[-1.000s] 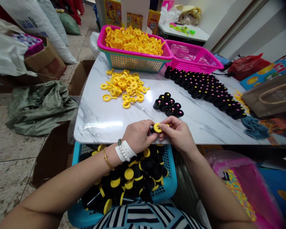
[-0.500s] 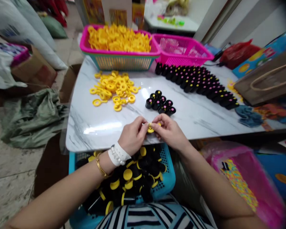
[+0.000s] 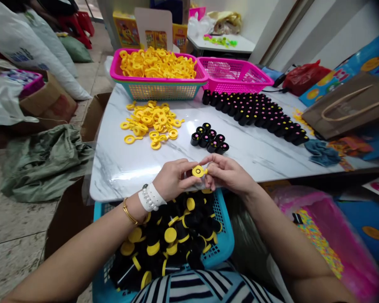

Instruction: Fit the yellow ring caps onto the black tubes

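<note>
My left hand (image 3: 173, 179) is closed, its thumb and fingers round a dark piece, probably one of the black tubes, mostly hidden. A yellow plastic ring piece (image 3: 198, 171), with a dark circle in its middle, shows at the fingertips. On the other side, my right hand (image 3: 229, 174) pinches the short tab of that ring piece. Beyond the hands stands a small cluster of black tubes (image 3: 212, 145), open end up, with pink or yellow bits inside. To their left lies a loose pile of yellow ring pieces (image 3: 151, 120).
At the back stand a pink basket (image 3: 113, 71) heaped with yellow ring pieces and another pink basket (image 3: 240, 86). Rows of black tubes (image 3: 255, 109) fill the right. Below the table edge, a blue basket (image 3: 225, 240) holds yellow-capped black tubes. A brown paper bag (image 3: 350, 109) stands far right.
The yellow ring piece has turned to face upward between my hands. My left hand has shifted slightly left, and my right hand now grips the tab. The view has tilted a little.
</note>
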`<state>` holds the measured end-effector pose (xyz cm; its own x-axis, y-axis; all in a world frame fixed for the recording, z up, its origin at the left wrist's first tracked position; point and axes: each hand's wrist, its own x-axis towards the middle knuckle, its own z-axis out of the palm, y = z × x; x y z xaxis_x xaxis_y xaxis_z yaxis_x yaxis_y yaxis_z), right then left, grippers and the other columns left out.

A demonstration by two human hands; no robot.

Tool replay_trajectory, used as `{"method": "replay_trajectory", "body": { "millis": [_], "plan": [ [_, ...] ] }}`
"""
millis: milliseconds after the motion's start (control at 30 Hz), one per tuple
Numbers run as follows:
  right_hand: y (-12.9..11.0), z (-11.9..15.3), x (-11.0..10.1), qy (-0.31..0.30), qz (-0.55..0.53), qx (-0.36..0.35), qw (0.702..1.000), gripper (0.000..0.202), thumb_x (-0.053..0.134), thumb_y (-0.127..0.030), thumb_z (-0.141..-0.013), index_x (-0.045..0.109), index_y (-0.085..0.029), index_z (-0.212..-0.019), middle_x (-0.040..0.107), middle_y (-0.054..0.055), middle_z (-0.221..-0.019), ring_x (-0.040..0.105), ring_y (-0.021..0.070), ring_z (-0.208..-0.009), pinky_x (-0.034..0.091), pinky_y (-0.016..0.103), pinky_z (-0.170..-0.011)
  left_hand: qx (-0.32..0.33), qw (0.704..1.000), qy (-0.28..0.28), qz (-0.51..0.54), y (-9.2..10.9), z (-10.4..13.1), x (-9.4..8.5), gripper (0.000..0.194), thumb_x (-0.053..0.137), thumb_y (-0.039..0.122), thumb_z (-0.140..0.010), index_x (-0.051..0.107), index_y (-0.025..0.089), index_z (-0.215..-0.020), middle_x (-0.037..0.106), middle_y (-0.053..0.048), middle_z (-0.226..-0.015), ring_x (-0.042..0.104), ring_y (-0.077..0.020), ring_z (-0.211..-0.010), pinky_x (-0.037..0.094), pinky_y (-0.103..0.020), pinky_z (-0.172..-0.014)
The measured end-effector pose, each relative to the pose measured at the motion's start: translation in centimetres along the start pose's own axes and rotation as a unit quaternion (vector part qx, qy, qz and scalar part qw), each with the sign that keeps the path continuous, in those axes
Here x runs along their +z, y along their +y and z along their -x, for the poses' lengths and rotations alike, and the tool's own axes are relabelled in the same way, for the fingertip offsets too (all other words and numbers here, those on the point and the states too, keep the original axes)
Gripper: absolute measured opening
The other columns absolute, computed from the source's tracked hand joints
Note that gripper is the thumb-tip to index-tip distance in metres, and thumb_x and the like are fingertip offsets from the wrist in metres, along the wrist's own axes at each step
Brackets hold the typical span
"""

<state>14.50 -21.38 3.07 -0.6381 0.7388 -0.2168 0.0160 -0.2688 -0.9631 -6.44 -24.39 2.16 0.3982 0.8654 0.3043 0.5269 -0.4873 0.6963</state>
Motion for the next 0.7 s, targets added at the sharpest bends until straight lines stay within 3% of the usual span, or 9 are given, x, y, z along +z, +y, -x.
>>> {"method": "replay_trajectory", "body": {
  "millis": [167,267,367,467,533,600,633,700],
  "plan": [
    [-1.1,-2.0,1.6,0.059,0.131,0.059,0.988,0.022,0.063,-0.03,-0.085,0.042,-0.021,-0.086,0.049,-0.01,-0.039,0.039,0.0067,-0.027,0.028,0.012,-0.027,0.023,0.999,0.012,-0.029,-0.4,-0.7,0.7,0.019,0.063,0.033,-0.084,0.069,0.018,-0.093,0.059,0.002,-0.068,0.052,-0.0105,-0.06,0.04,-0.021,-0.058],
    [-1.2,-1.8,2.4,0.099,0.156,0.058,0.981,0.02,0.059,-0.028,-0.087,0.04,-0.022,-0.088,0.049,-0.01,-0.04,0.044,0.0086,-0.029,0.033,0.014,-0.029,0.003,0.998,0.033,-0.057,-0.1,-0.6,1.4,0.021,0.065,0.03,-0.081,0.067,0.017,-0.098,0.06,0.001,-0.071,0.056,-0.013,-0.065,0.043,-0.023,-0.062],
    [-0.6,0.6,3.1,0.11,0.173,0.035,0.978,0.023,0.056,-0.035,-0.089,0.037,-0.024,-0.096,0.054,-0.009,-0.05,0.055,0.0123,-0.039,0.042,0.017,-0.035,0.006,0.997,0.026,-0.078,1.0,0.8,2.3,0.028,0.059,0.024,-0.084,0.061,0.014,-0.11,0.062,-0.005,-0.085,0.059,-0.0161,-0.074,0.048,-0.026,-0.068],
    [1.6,4.4,3.3,0.113,0.229,0.008,0.967,0.024,0.058,-0.035,-0.088,0.038,-0.024,-0.099,0.053,-0.008,-0.06,0.057,0.0114,-0.049,0.043,0.018,-0.044,0.023,0.995,-0.053,-0.081,2.6,2.8,3.3,0.035,0.05,0.019,-0.088,0.054,0.014,-0.122,0.061,-0.007,-0.093,0.061,-0.0171,-0.078,0.051,-0.028,-0.07],
    [3.8,6.7,3.1,0.15,0.305,-0.035,0.94,0.021,0.059,-0.029,-0.086,0.042,-0.023,-0.096,0.052,-0.006,-0.066,0.054,0.0097,-0.053,0.042,0.019,-0.049,0.039,0.989,-0.12,-0.08,3.8,3.9,3.8,0.04,0.047,0.017,-0.088,0.05,0.014,-0.128,0.062,-0.007,-0.092,0.062,-0.0172,-0.075,0.053,-0.028,-0.068],
    [5.9,8.3,2.7,0.147,0.389,-0.07,0.907,0.017,0.058,-0.02,-0.082,0.045,-0.022,-0.093,0.052,-0.004,-0.071,0.052,0.0098,-0.057,0.042,0.021,-0.053,0.056,0.981,-0.164,-0.083,4.7,4.2,4.0,0.04,0.047,0.018,-0.087,0.052,0.015,-0.126,0.063,-0.005,-0.088,0.062,-0.0174,-0.07,0.053,-0.029,-0.063],
    [6.7,8.7,2.5,0.129,0.423,-0.079,0.893,0.017,0.058,-0.016,-0.08,0.047,-0.022,-0.092,0.051,-0.004,-0.072,0.051,0.0103,-0.058,0.041,0.022,-0.055,0.06,0.98,-0.167,-0.086,5.0,4.0,3.8,0.036,0.047,0.02,-0.088,0.055,0.016,-0.123,0.063,-0.004,-0.084,0.062,-0.0174,-0.069,0.052,-0.028,-0.061],
    [7.3,8.9,2.1,0.106,0.457,-0.091,0.878,0.019,0.055,-0.012,-0.077,0.049,-0.021,-0.093,0.048,-0.004,-0.069,0.047,0.0103,-0.057,0.039,0.022,-0.055,0.051,0.987,-0.118,-0.1,4.9,2.8,2.7,0.027,0.048,0.025,-0.09,0.061,0.018,-0.112,0.063,-0.003,-0.08,0.062,-0.0164,-0.066,0.051,-0.027,-0.06]
  ]
}}
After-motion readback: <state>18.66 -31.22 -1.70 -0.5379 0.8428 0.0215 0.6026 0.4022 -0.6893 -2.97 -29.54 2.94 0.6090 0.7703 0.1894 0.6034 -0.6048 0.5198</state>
